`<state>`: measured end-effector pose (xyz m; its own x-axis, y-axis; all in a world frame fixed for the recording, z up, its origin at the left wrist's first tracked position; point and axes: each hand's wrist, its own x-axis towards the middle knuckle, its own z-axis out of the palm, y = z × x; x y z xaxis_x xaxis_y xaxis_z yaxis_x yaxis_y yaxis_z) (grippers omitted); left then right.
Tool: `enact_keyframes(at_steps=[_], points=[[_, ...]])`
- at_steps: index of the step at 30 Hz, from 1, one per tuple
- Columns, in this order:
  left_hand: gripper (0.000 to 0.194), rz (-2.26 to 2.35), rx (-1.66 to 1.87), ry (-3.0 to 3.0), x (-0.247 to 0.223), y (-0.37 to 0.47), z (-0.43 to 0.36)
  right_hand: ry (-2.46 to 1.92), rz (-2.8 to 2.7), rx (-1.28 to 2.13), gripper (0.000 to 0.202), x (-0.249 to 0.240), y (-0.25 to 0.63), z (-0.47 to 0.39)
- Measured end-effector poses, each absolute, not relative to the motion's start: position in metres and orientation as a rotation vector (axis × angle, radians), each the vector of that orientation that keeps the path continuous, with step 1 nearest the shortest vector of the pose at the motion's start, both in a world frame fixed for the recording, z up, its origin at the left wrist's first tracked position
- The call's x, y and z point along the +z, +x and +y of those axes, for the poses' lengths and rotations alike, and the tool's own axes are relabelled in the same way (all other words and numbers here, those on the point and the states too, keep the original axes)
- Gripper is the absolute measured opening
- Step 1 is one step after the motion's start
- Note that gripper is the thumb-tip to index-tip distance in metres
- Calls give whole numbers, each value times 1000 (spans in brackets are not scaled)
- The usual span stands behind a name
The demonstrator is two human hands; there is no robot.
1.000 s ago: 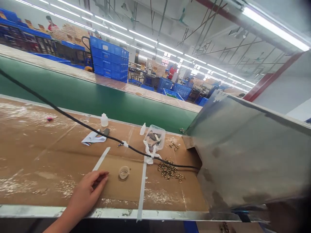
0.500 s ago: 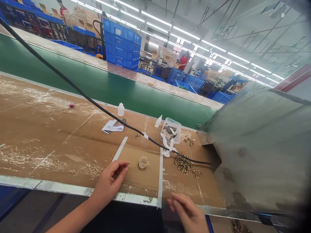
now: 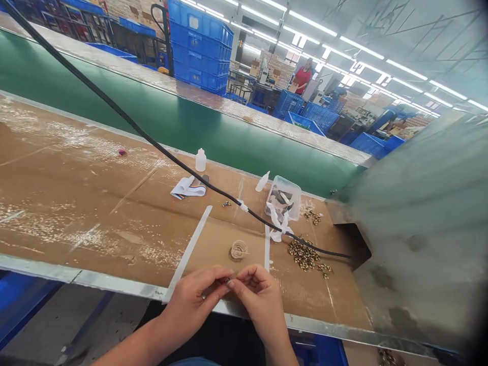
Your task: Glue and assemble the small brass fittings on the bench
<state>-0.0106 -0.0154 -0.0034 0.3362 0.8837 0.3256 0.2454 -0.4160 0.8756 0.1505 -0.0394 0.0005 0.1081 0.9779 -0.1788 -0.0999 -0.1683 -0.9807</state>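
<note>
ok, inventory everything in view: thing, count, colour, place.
Bench: 1, brown, foreground
Cup with stick: 1, clear, lower centre
Small metal parts: many, brassy, mostly bench right
Tape strips: 2, whitish, flanking cup
Bottles: 2, white, bench's far side
Box: 1, clear, right of bottles
Folded strip: 1, mostly white, near left bottle
Crumpled wrap: 1, white, box's near edge
Cable: 1, black, across bench
Scrap: 1, pink, bench left
Belt: 1, green, beyond bench
Housing: 1, grey, far right
Crates: several, blue, behind belt
Lights: several, white, overhead
Person: at least 1, red top, background
Tiny part: 1, dark, lower centre
Left hand: 1, pinching tiny part
Right hand: 1, against left
</note>
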Motion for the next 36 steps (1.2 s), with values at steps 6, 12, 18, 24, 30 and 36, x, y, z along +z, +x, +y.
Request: enact_keyframes(at_steps=[6, 12, 18, 24, 30, 36], points=[[13, 1057, 949, 1627, -9, -5, -12, -1322, -1008, 1265, 18, 3, 153, -40], [18, 1115, 855, 1113, -15, -1, -9, -1409, -1026, 1140, 21, -7, 165, -44], [28, 1020, 777, 865, -6, -1, 3, -1461, -974, 1084, 22, -17, 173, -40], [30, 961, 791, 799, -4, -3, 9, -1556, -1097, 863, 21, -21, 180, -31], [24, 969, 813, 796, -10, -4, 8, -1597, -1410, 546, 16, -10, 181, -20], [22, 998, 828, 812, -6, -3, 6, -1582, -1481, 516, 11, 1, 176, -12]])
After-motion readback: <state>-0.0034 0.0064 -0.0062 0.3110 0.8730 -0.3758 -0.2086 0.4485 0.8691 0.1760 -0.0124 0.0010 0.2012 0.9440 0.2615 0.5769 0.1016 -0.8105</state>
